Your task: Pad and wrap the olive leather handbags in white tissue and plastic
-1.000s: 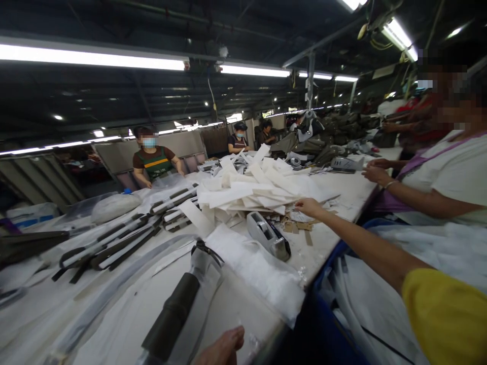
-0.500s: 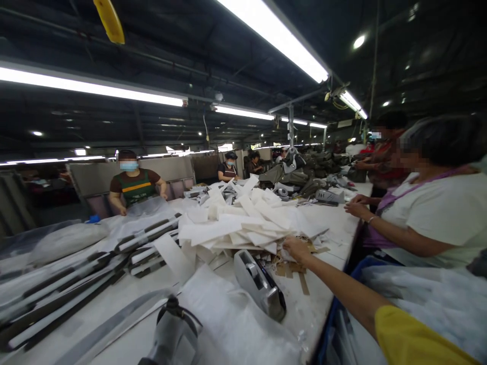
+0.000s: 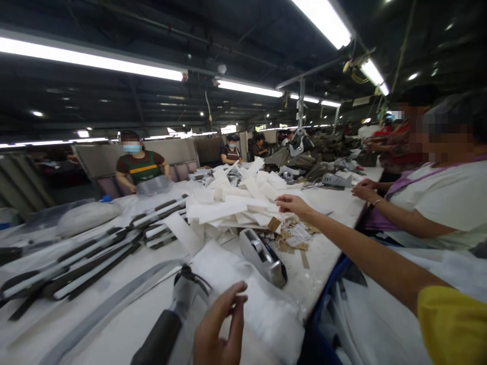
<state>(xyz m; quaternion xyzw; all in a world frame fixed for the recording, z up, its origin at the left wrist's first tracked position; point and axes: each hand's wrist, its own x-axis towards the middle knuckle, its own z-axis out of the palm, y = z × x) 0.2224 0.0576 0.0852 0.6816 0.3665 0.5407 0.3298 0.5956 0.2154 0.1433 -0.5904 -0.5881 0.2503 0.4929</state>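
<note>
From where I stand, the worker's right hand (image 3: 293,204) is stretched out over the table, well apart from the left, its fingertips drawn together. A brown cardboard tag (image 3: 274,224) hangs just below them, seemingly pinched by its string, though the string is too fine for me to make out. The left hand (image 3: 220,327) hovers nearer the body, fingers loosely parted and holding nothing that I can see.

The step in hand looks to me like drawing one tag from the tag heap (image 3: 299,234) just under the right hand. As I judge it, the next move calls for a gentle lift, so that no neighbouring string comes along.

Just left of the left hand lies a dark olive roll (image 3: 158,338) in a clear plastic sleeve. Between the hands sit a grey tape dispenser (image 3: 262,258) and, on the near side of it, a puffy white bag (image 3: 243,289). A pile of white strips (image 3: 232,208) crowds the right hand on its left.

Room is best above the things. The table edge (image 3: 330,259) runs close to the right forearm, with a blue bin (image 3: 323,324) of clear plastic below it. Farther right, a co-worker's hands (image 3: 366,191) rest at that same edge.
</note>
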